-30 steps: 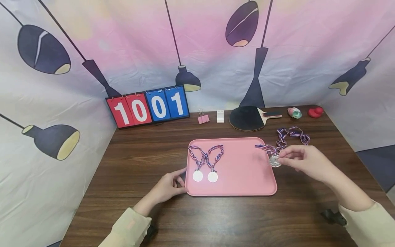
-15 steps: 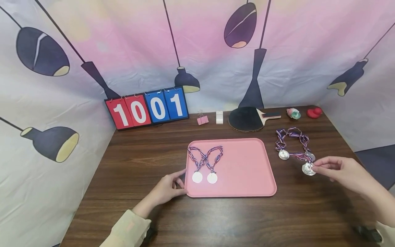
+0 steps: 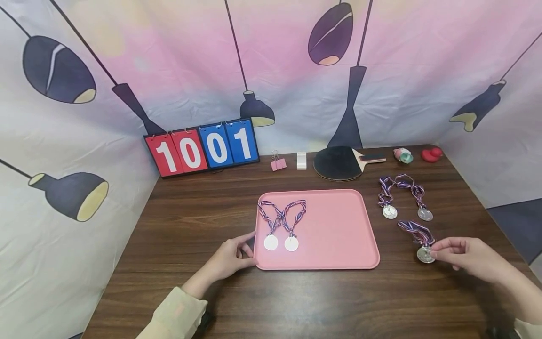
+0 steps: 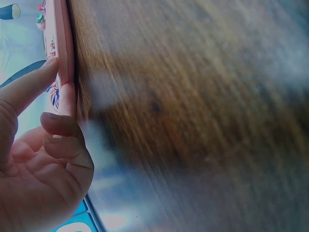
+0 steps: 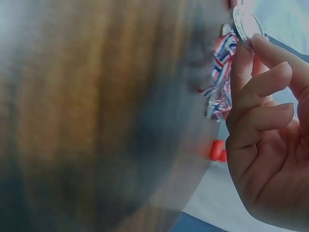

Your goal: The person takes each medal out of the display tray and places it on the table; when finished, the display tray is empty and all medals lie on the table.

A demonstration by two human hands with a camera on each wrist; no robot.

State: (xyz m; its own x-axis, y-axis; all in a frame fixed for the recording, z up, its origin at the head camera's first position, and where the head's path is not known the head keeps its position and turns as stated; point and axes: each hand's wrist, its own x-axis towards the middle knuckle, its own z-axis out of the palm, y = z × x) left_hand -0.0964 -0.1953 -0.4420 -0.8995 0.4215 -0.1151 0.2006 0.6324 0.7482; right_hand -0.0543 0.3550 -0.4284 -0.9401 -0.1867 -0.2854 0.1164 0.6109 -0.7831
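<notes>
At the left edge of the pink tray (image 3: 326, 230), my left hand (image 3: 230, 256) touches the rim with thumb and index finger, the other fingers bent loosely. Inside the tray lie two medals, one silvery (image 3: 271, 242) and another beside it (image 3: 291, 243), their striped ribbons crossing. My right hand (image 3: 470, 256) pinches a silver medal (image 3: 425, 254) by its edge; its red, white and blue ribbon (image 3: 417, 230) trails up and left. The right wrist view shows this medal (image 5: 245, 24) between thumb and finger. Two more medals (image 3: 389, 212) lie behind it on the table.
Along the back stand a flip scoreboard (image 3: 203, 148) reading 10 and 01, a pink binder clip (image 3: 278, 164), a white block (image 3: 301, 161), a black table tennis paddle (image 3: 338, 163), a small pink-and-green figure (image 3: 403, 155) and a red duck (image 3: 432, 154). A patterned cloth (image 3: 288, 56) hangs behind.
My right hand has carried the medal from the tray's right edge rightward, then down toward the front, apart from the two behind it. My left hand has stayed at the tray.
</notes>
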